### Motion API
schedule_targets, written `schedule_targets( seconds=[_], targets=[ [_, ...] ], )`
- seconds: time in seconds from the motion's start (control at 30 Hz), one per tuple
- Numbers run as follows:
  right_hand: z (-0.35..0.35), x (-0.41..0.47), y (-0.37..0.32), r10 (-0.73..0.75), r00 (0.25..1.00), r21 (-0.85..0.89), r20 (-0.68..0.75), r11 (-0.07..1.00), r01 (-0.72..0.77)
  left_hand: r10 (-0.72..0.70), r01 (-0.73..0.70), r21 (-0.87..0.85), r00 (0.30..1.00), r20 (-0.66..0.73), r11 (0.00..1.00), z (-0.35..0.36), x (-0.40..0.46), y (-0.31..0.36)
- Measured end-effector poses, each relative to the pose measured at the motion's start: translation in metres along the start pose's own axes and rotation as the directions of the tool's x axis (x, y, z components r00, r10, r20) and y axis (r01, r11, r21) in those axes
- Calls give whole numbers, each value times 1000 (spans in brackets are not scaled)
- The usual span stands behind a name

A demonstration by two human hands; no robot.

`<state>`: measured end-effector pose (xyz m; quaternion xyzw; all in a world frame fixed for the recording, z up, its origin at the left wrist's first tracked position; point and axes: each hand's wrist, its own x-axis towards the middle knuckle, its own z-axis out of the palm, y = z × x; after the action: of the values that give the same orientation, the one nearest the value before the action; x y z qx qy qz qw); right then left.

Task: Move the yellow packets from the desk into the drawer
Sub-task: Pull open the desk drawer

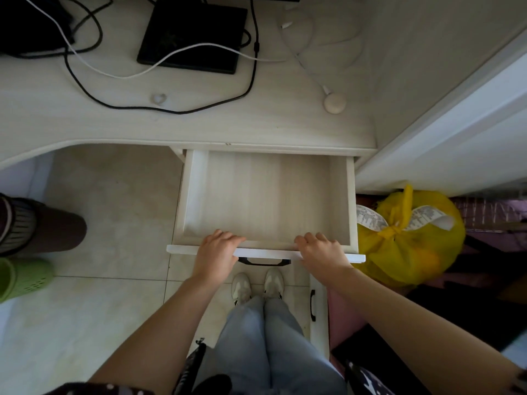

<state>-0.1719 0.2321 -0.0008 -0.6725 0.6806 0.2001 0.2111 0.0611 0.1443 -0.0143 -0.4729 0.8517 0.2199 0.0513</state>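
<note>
Both hands, left hand and right hand, fingers curled over front edge of open drawer

The desk and open drawer look like pale matt wood-grain laminate (faintly streaked), the floor tiles smooth and slightly glossy, the yellow bag thin shiny plastic.

1. The drawer stands pulled out from under the worktop's near edge, toward the person.
2. The left hand and right hand rest on the drawer's front rim, either side of its handle.
3. On the worktop behind lie a flat box and cables.
4. A tied bag sits on the floor right of the drawer.
</note>
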Motion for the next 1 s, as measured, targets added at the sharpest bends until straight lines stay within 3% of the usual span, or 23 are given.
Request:
schedule_targets(
  seconds=[0.2,0.53,0.77,1.0],
  targets=[
    [9,-14,-5,-9,1000,33,29,999,8,-17,17,-4,998,65,1000,0,-16,8],
    [3,-20,-4,-49,999,117,13,992,47,-54,56,-107,998,25,993,-4,-32,9],
    [-30,-13,-33,-110,993,132,-43,985,115,-199,177,-238,977,-72,955,-30,-55,-15],
    [-73,15,-114,-188,975,202,-117,957,209,-258,200,-233,934,-249,952,-53,-93,-69]
  ],
)
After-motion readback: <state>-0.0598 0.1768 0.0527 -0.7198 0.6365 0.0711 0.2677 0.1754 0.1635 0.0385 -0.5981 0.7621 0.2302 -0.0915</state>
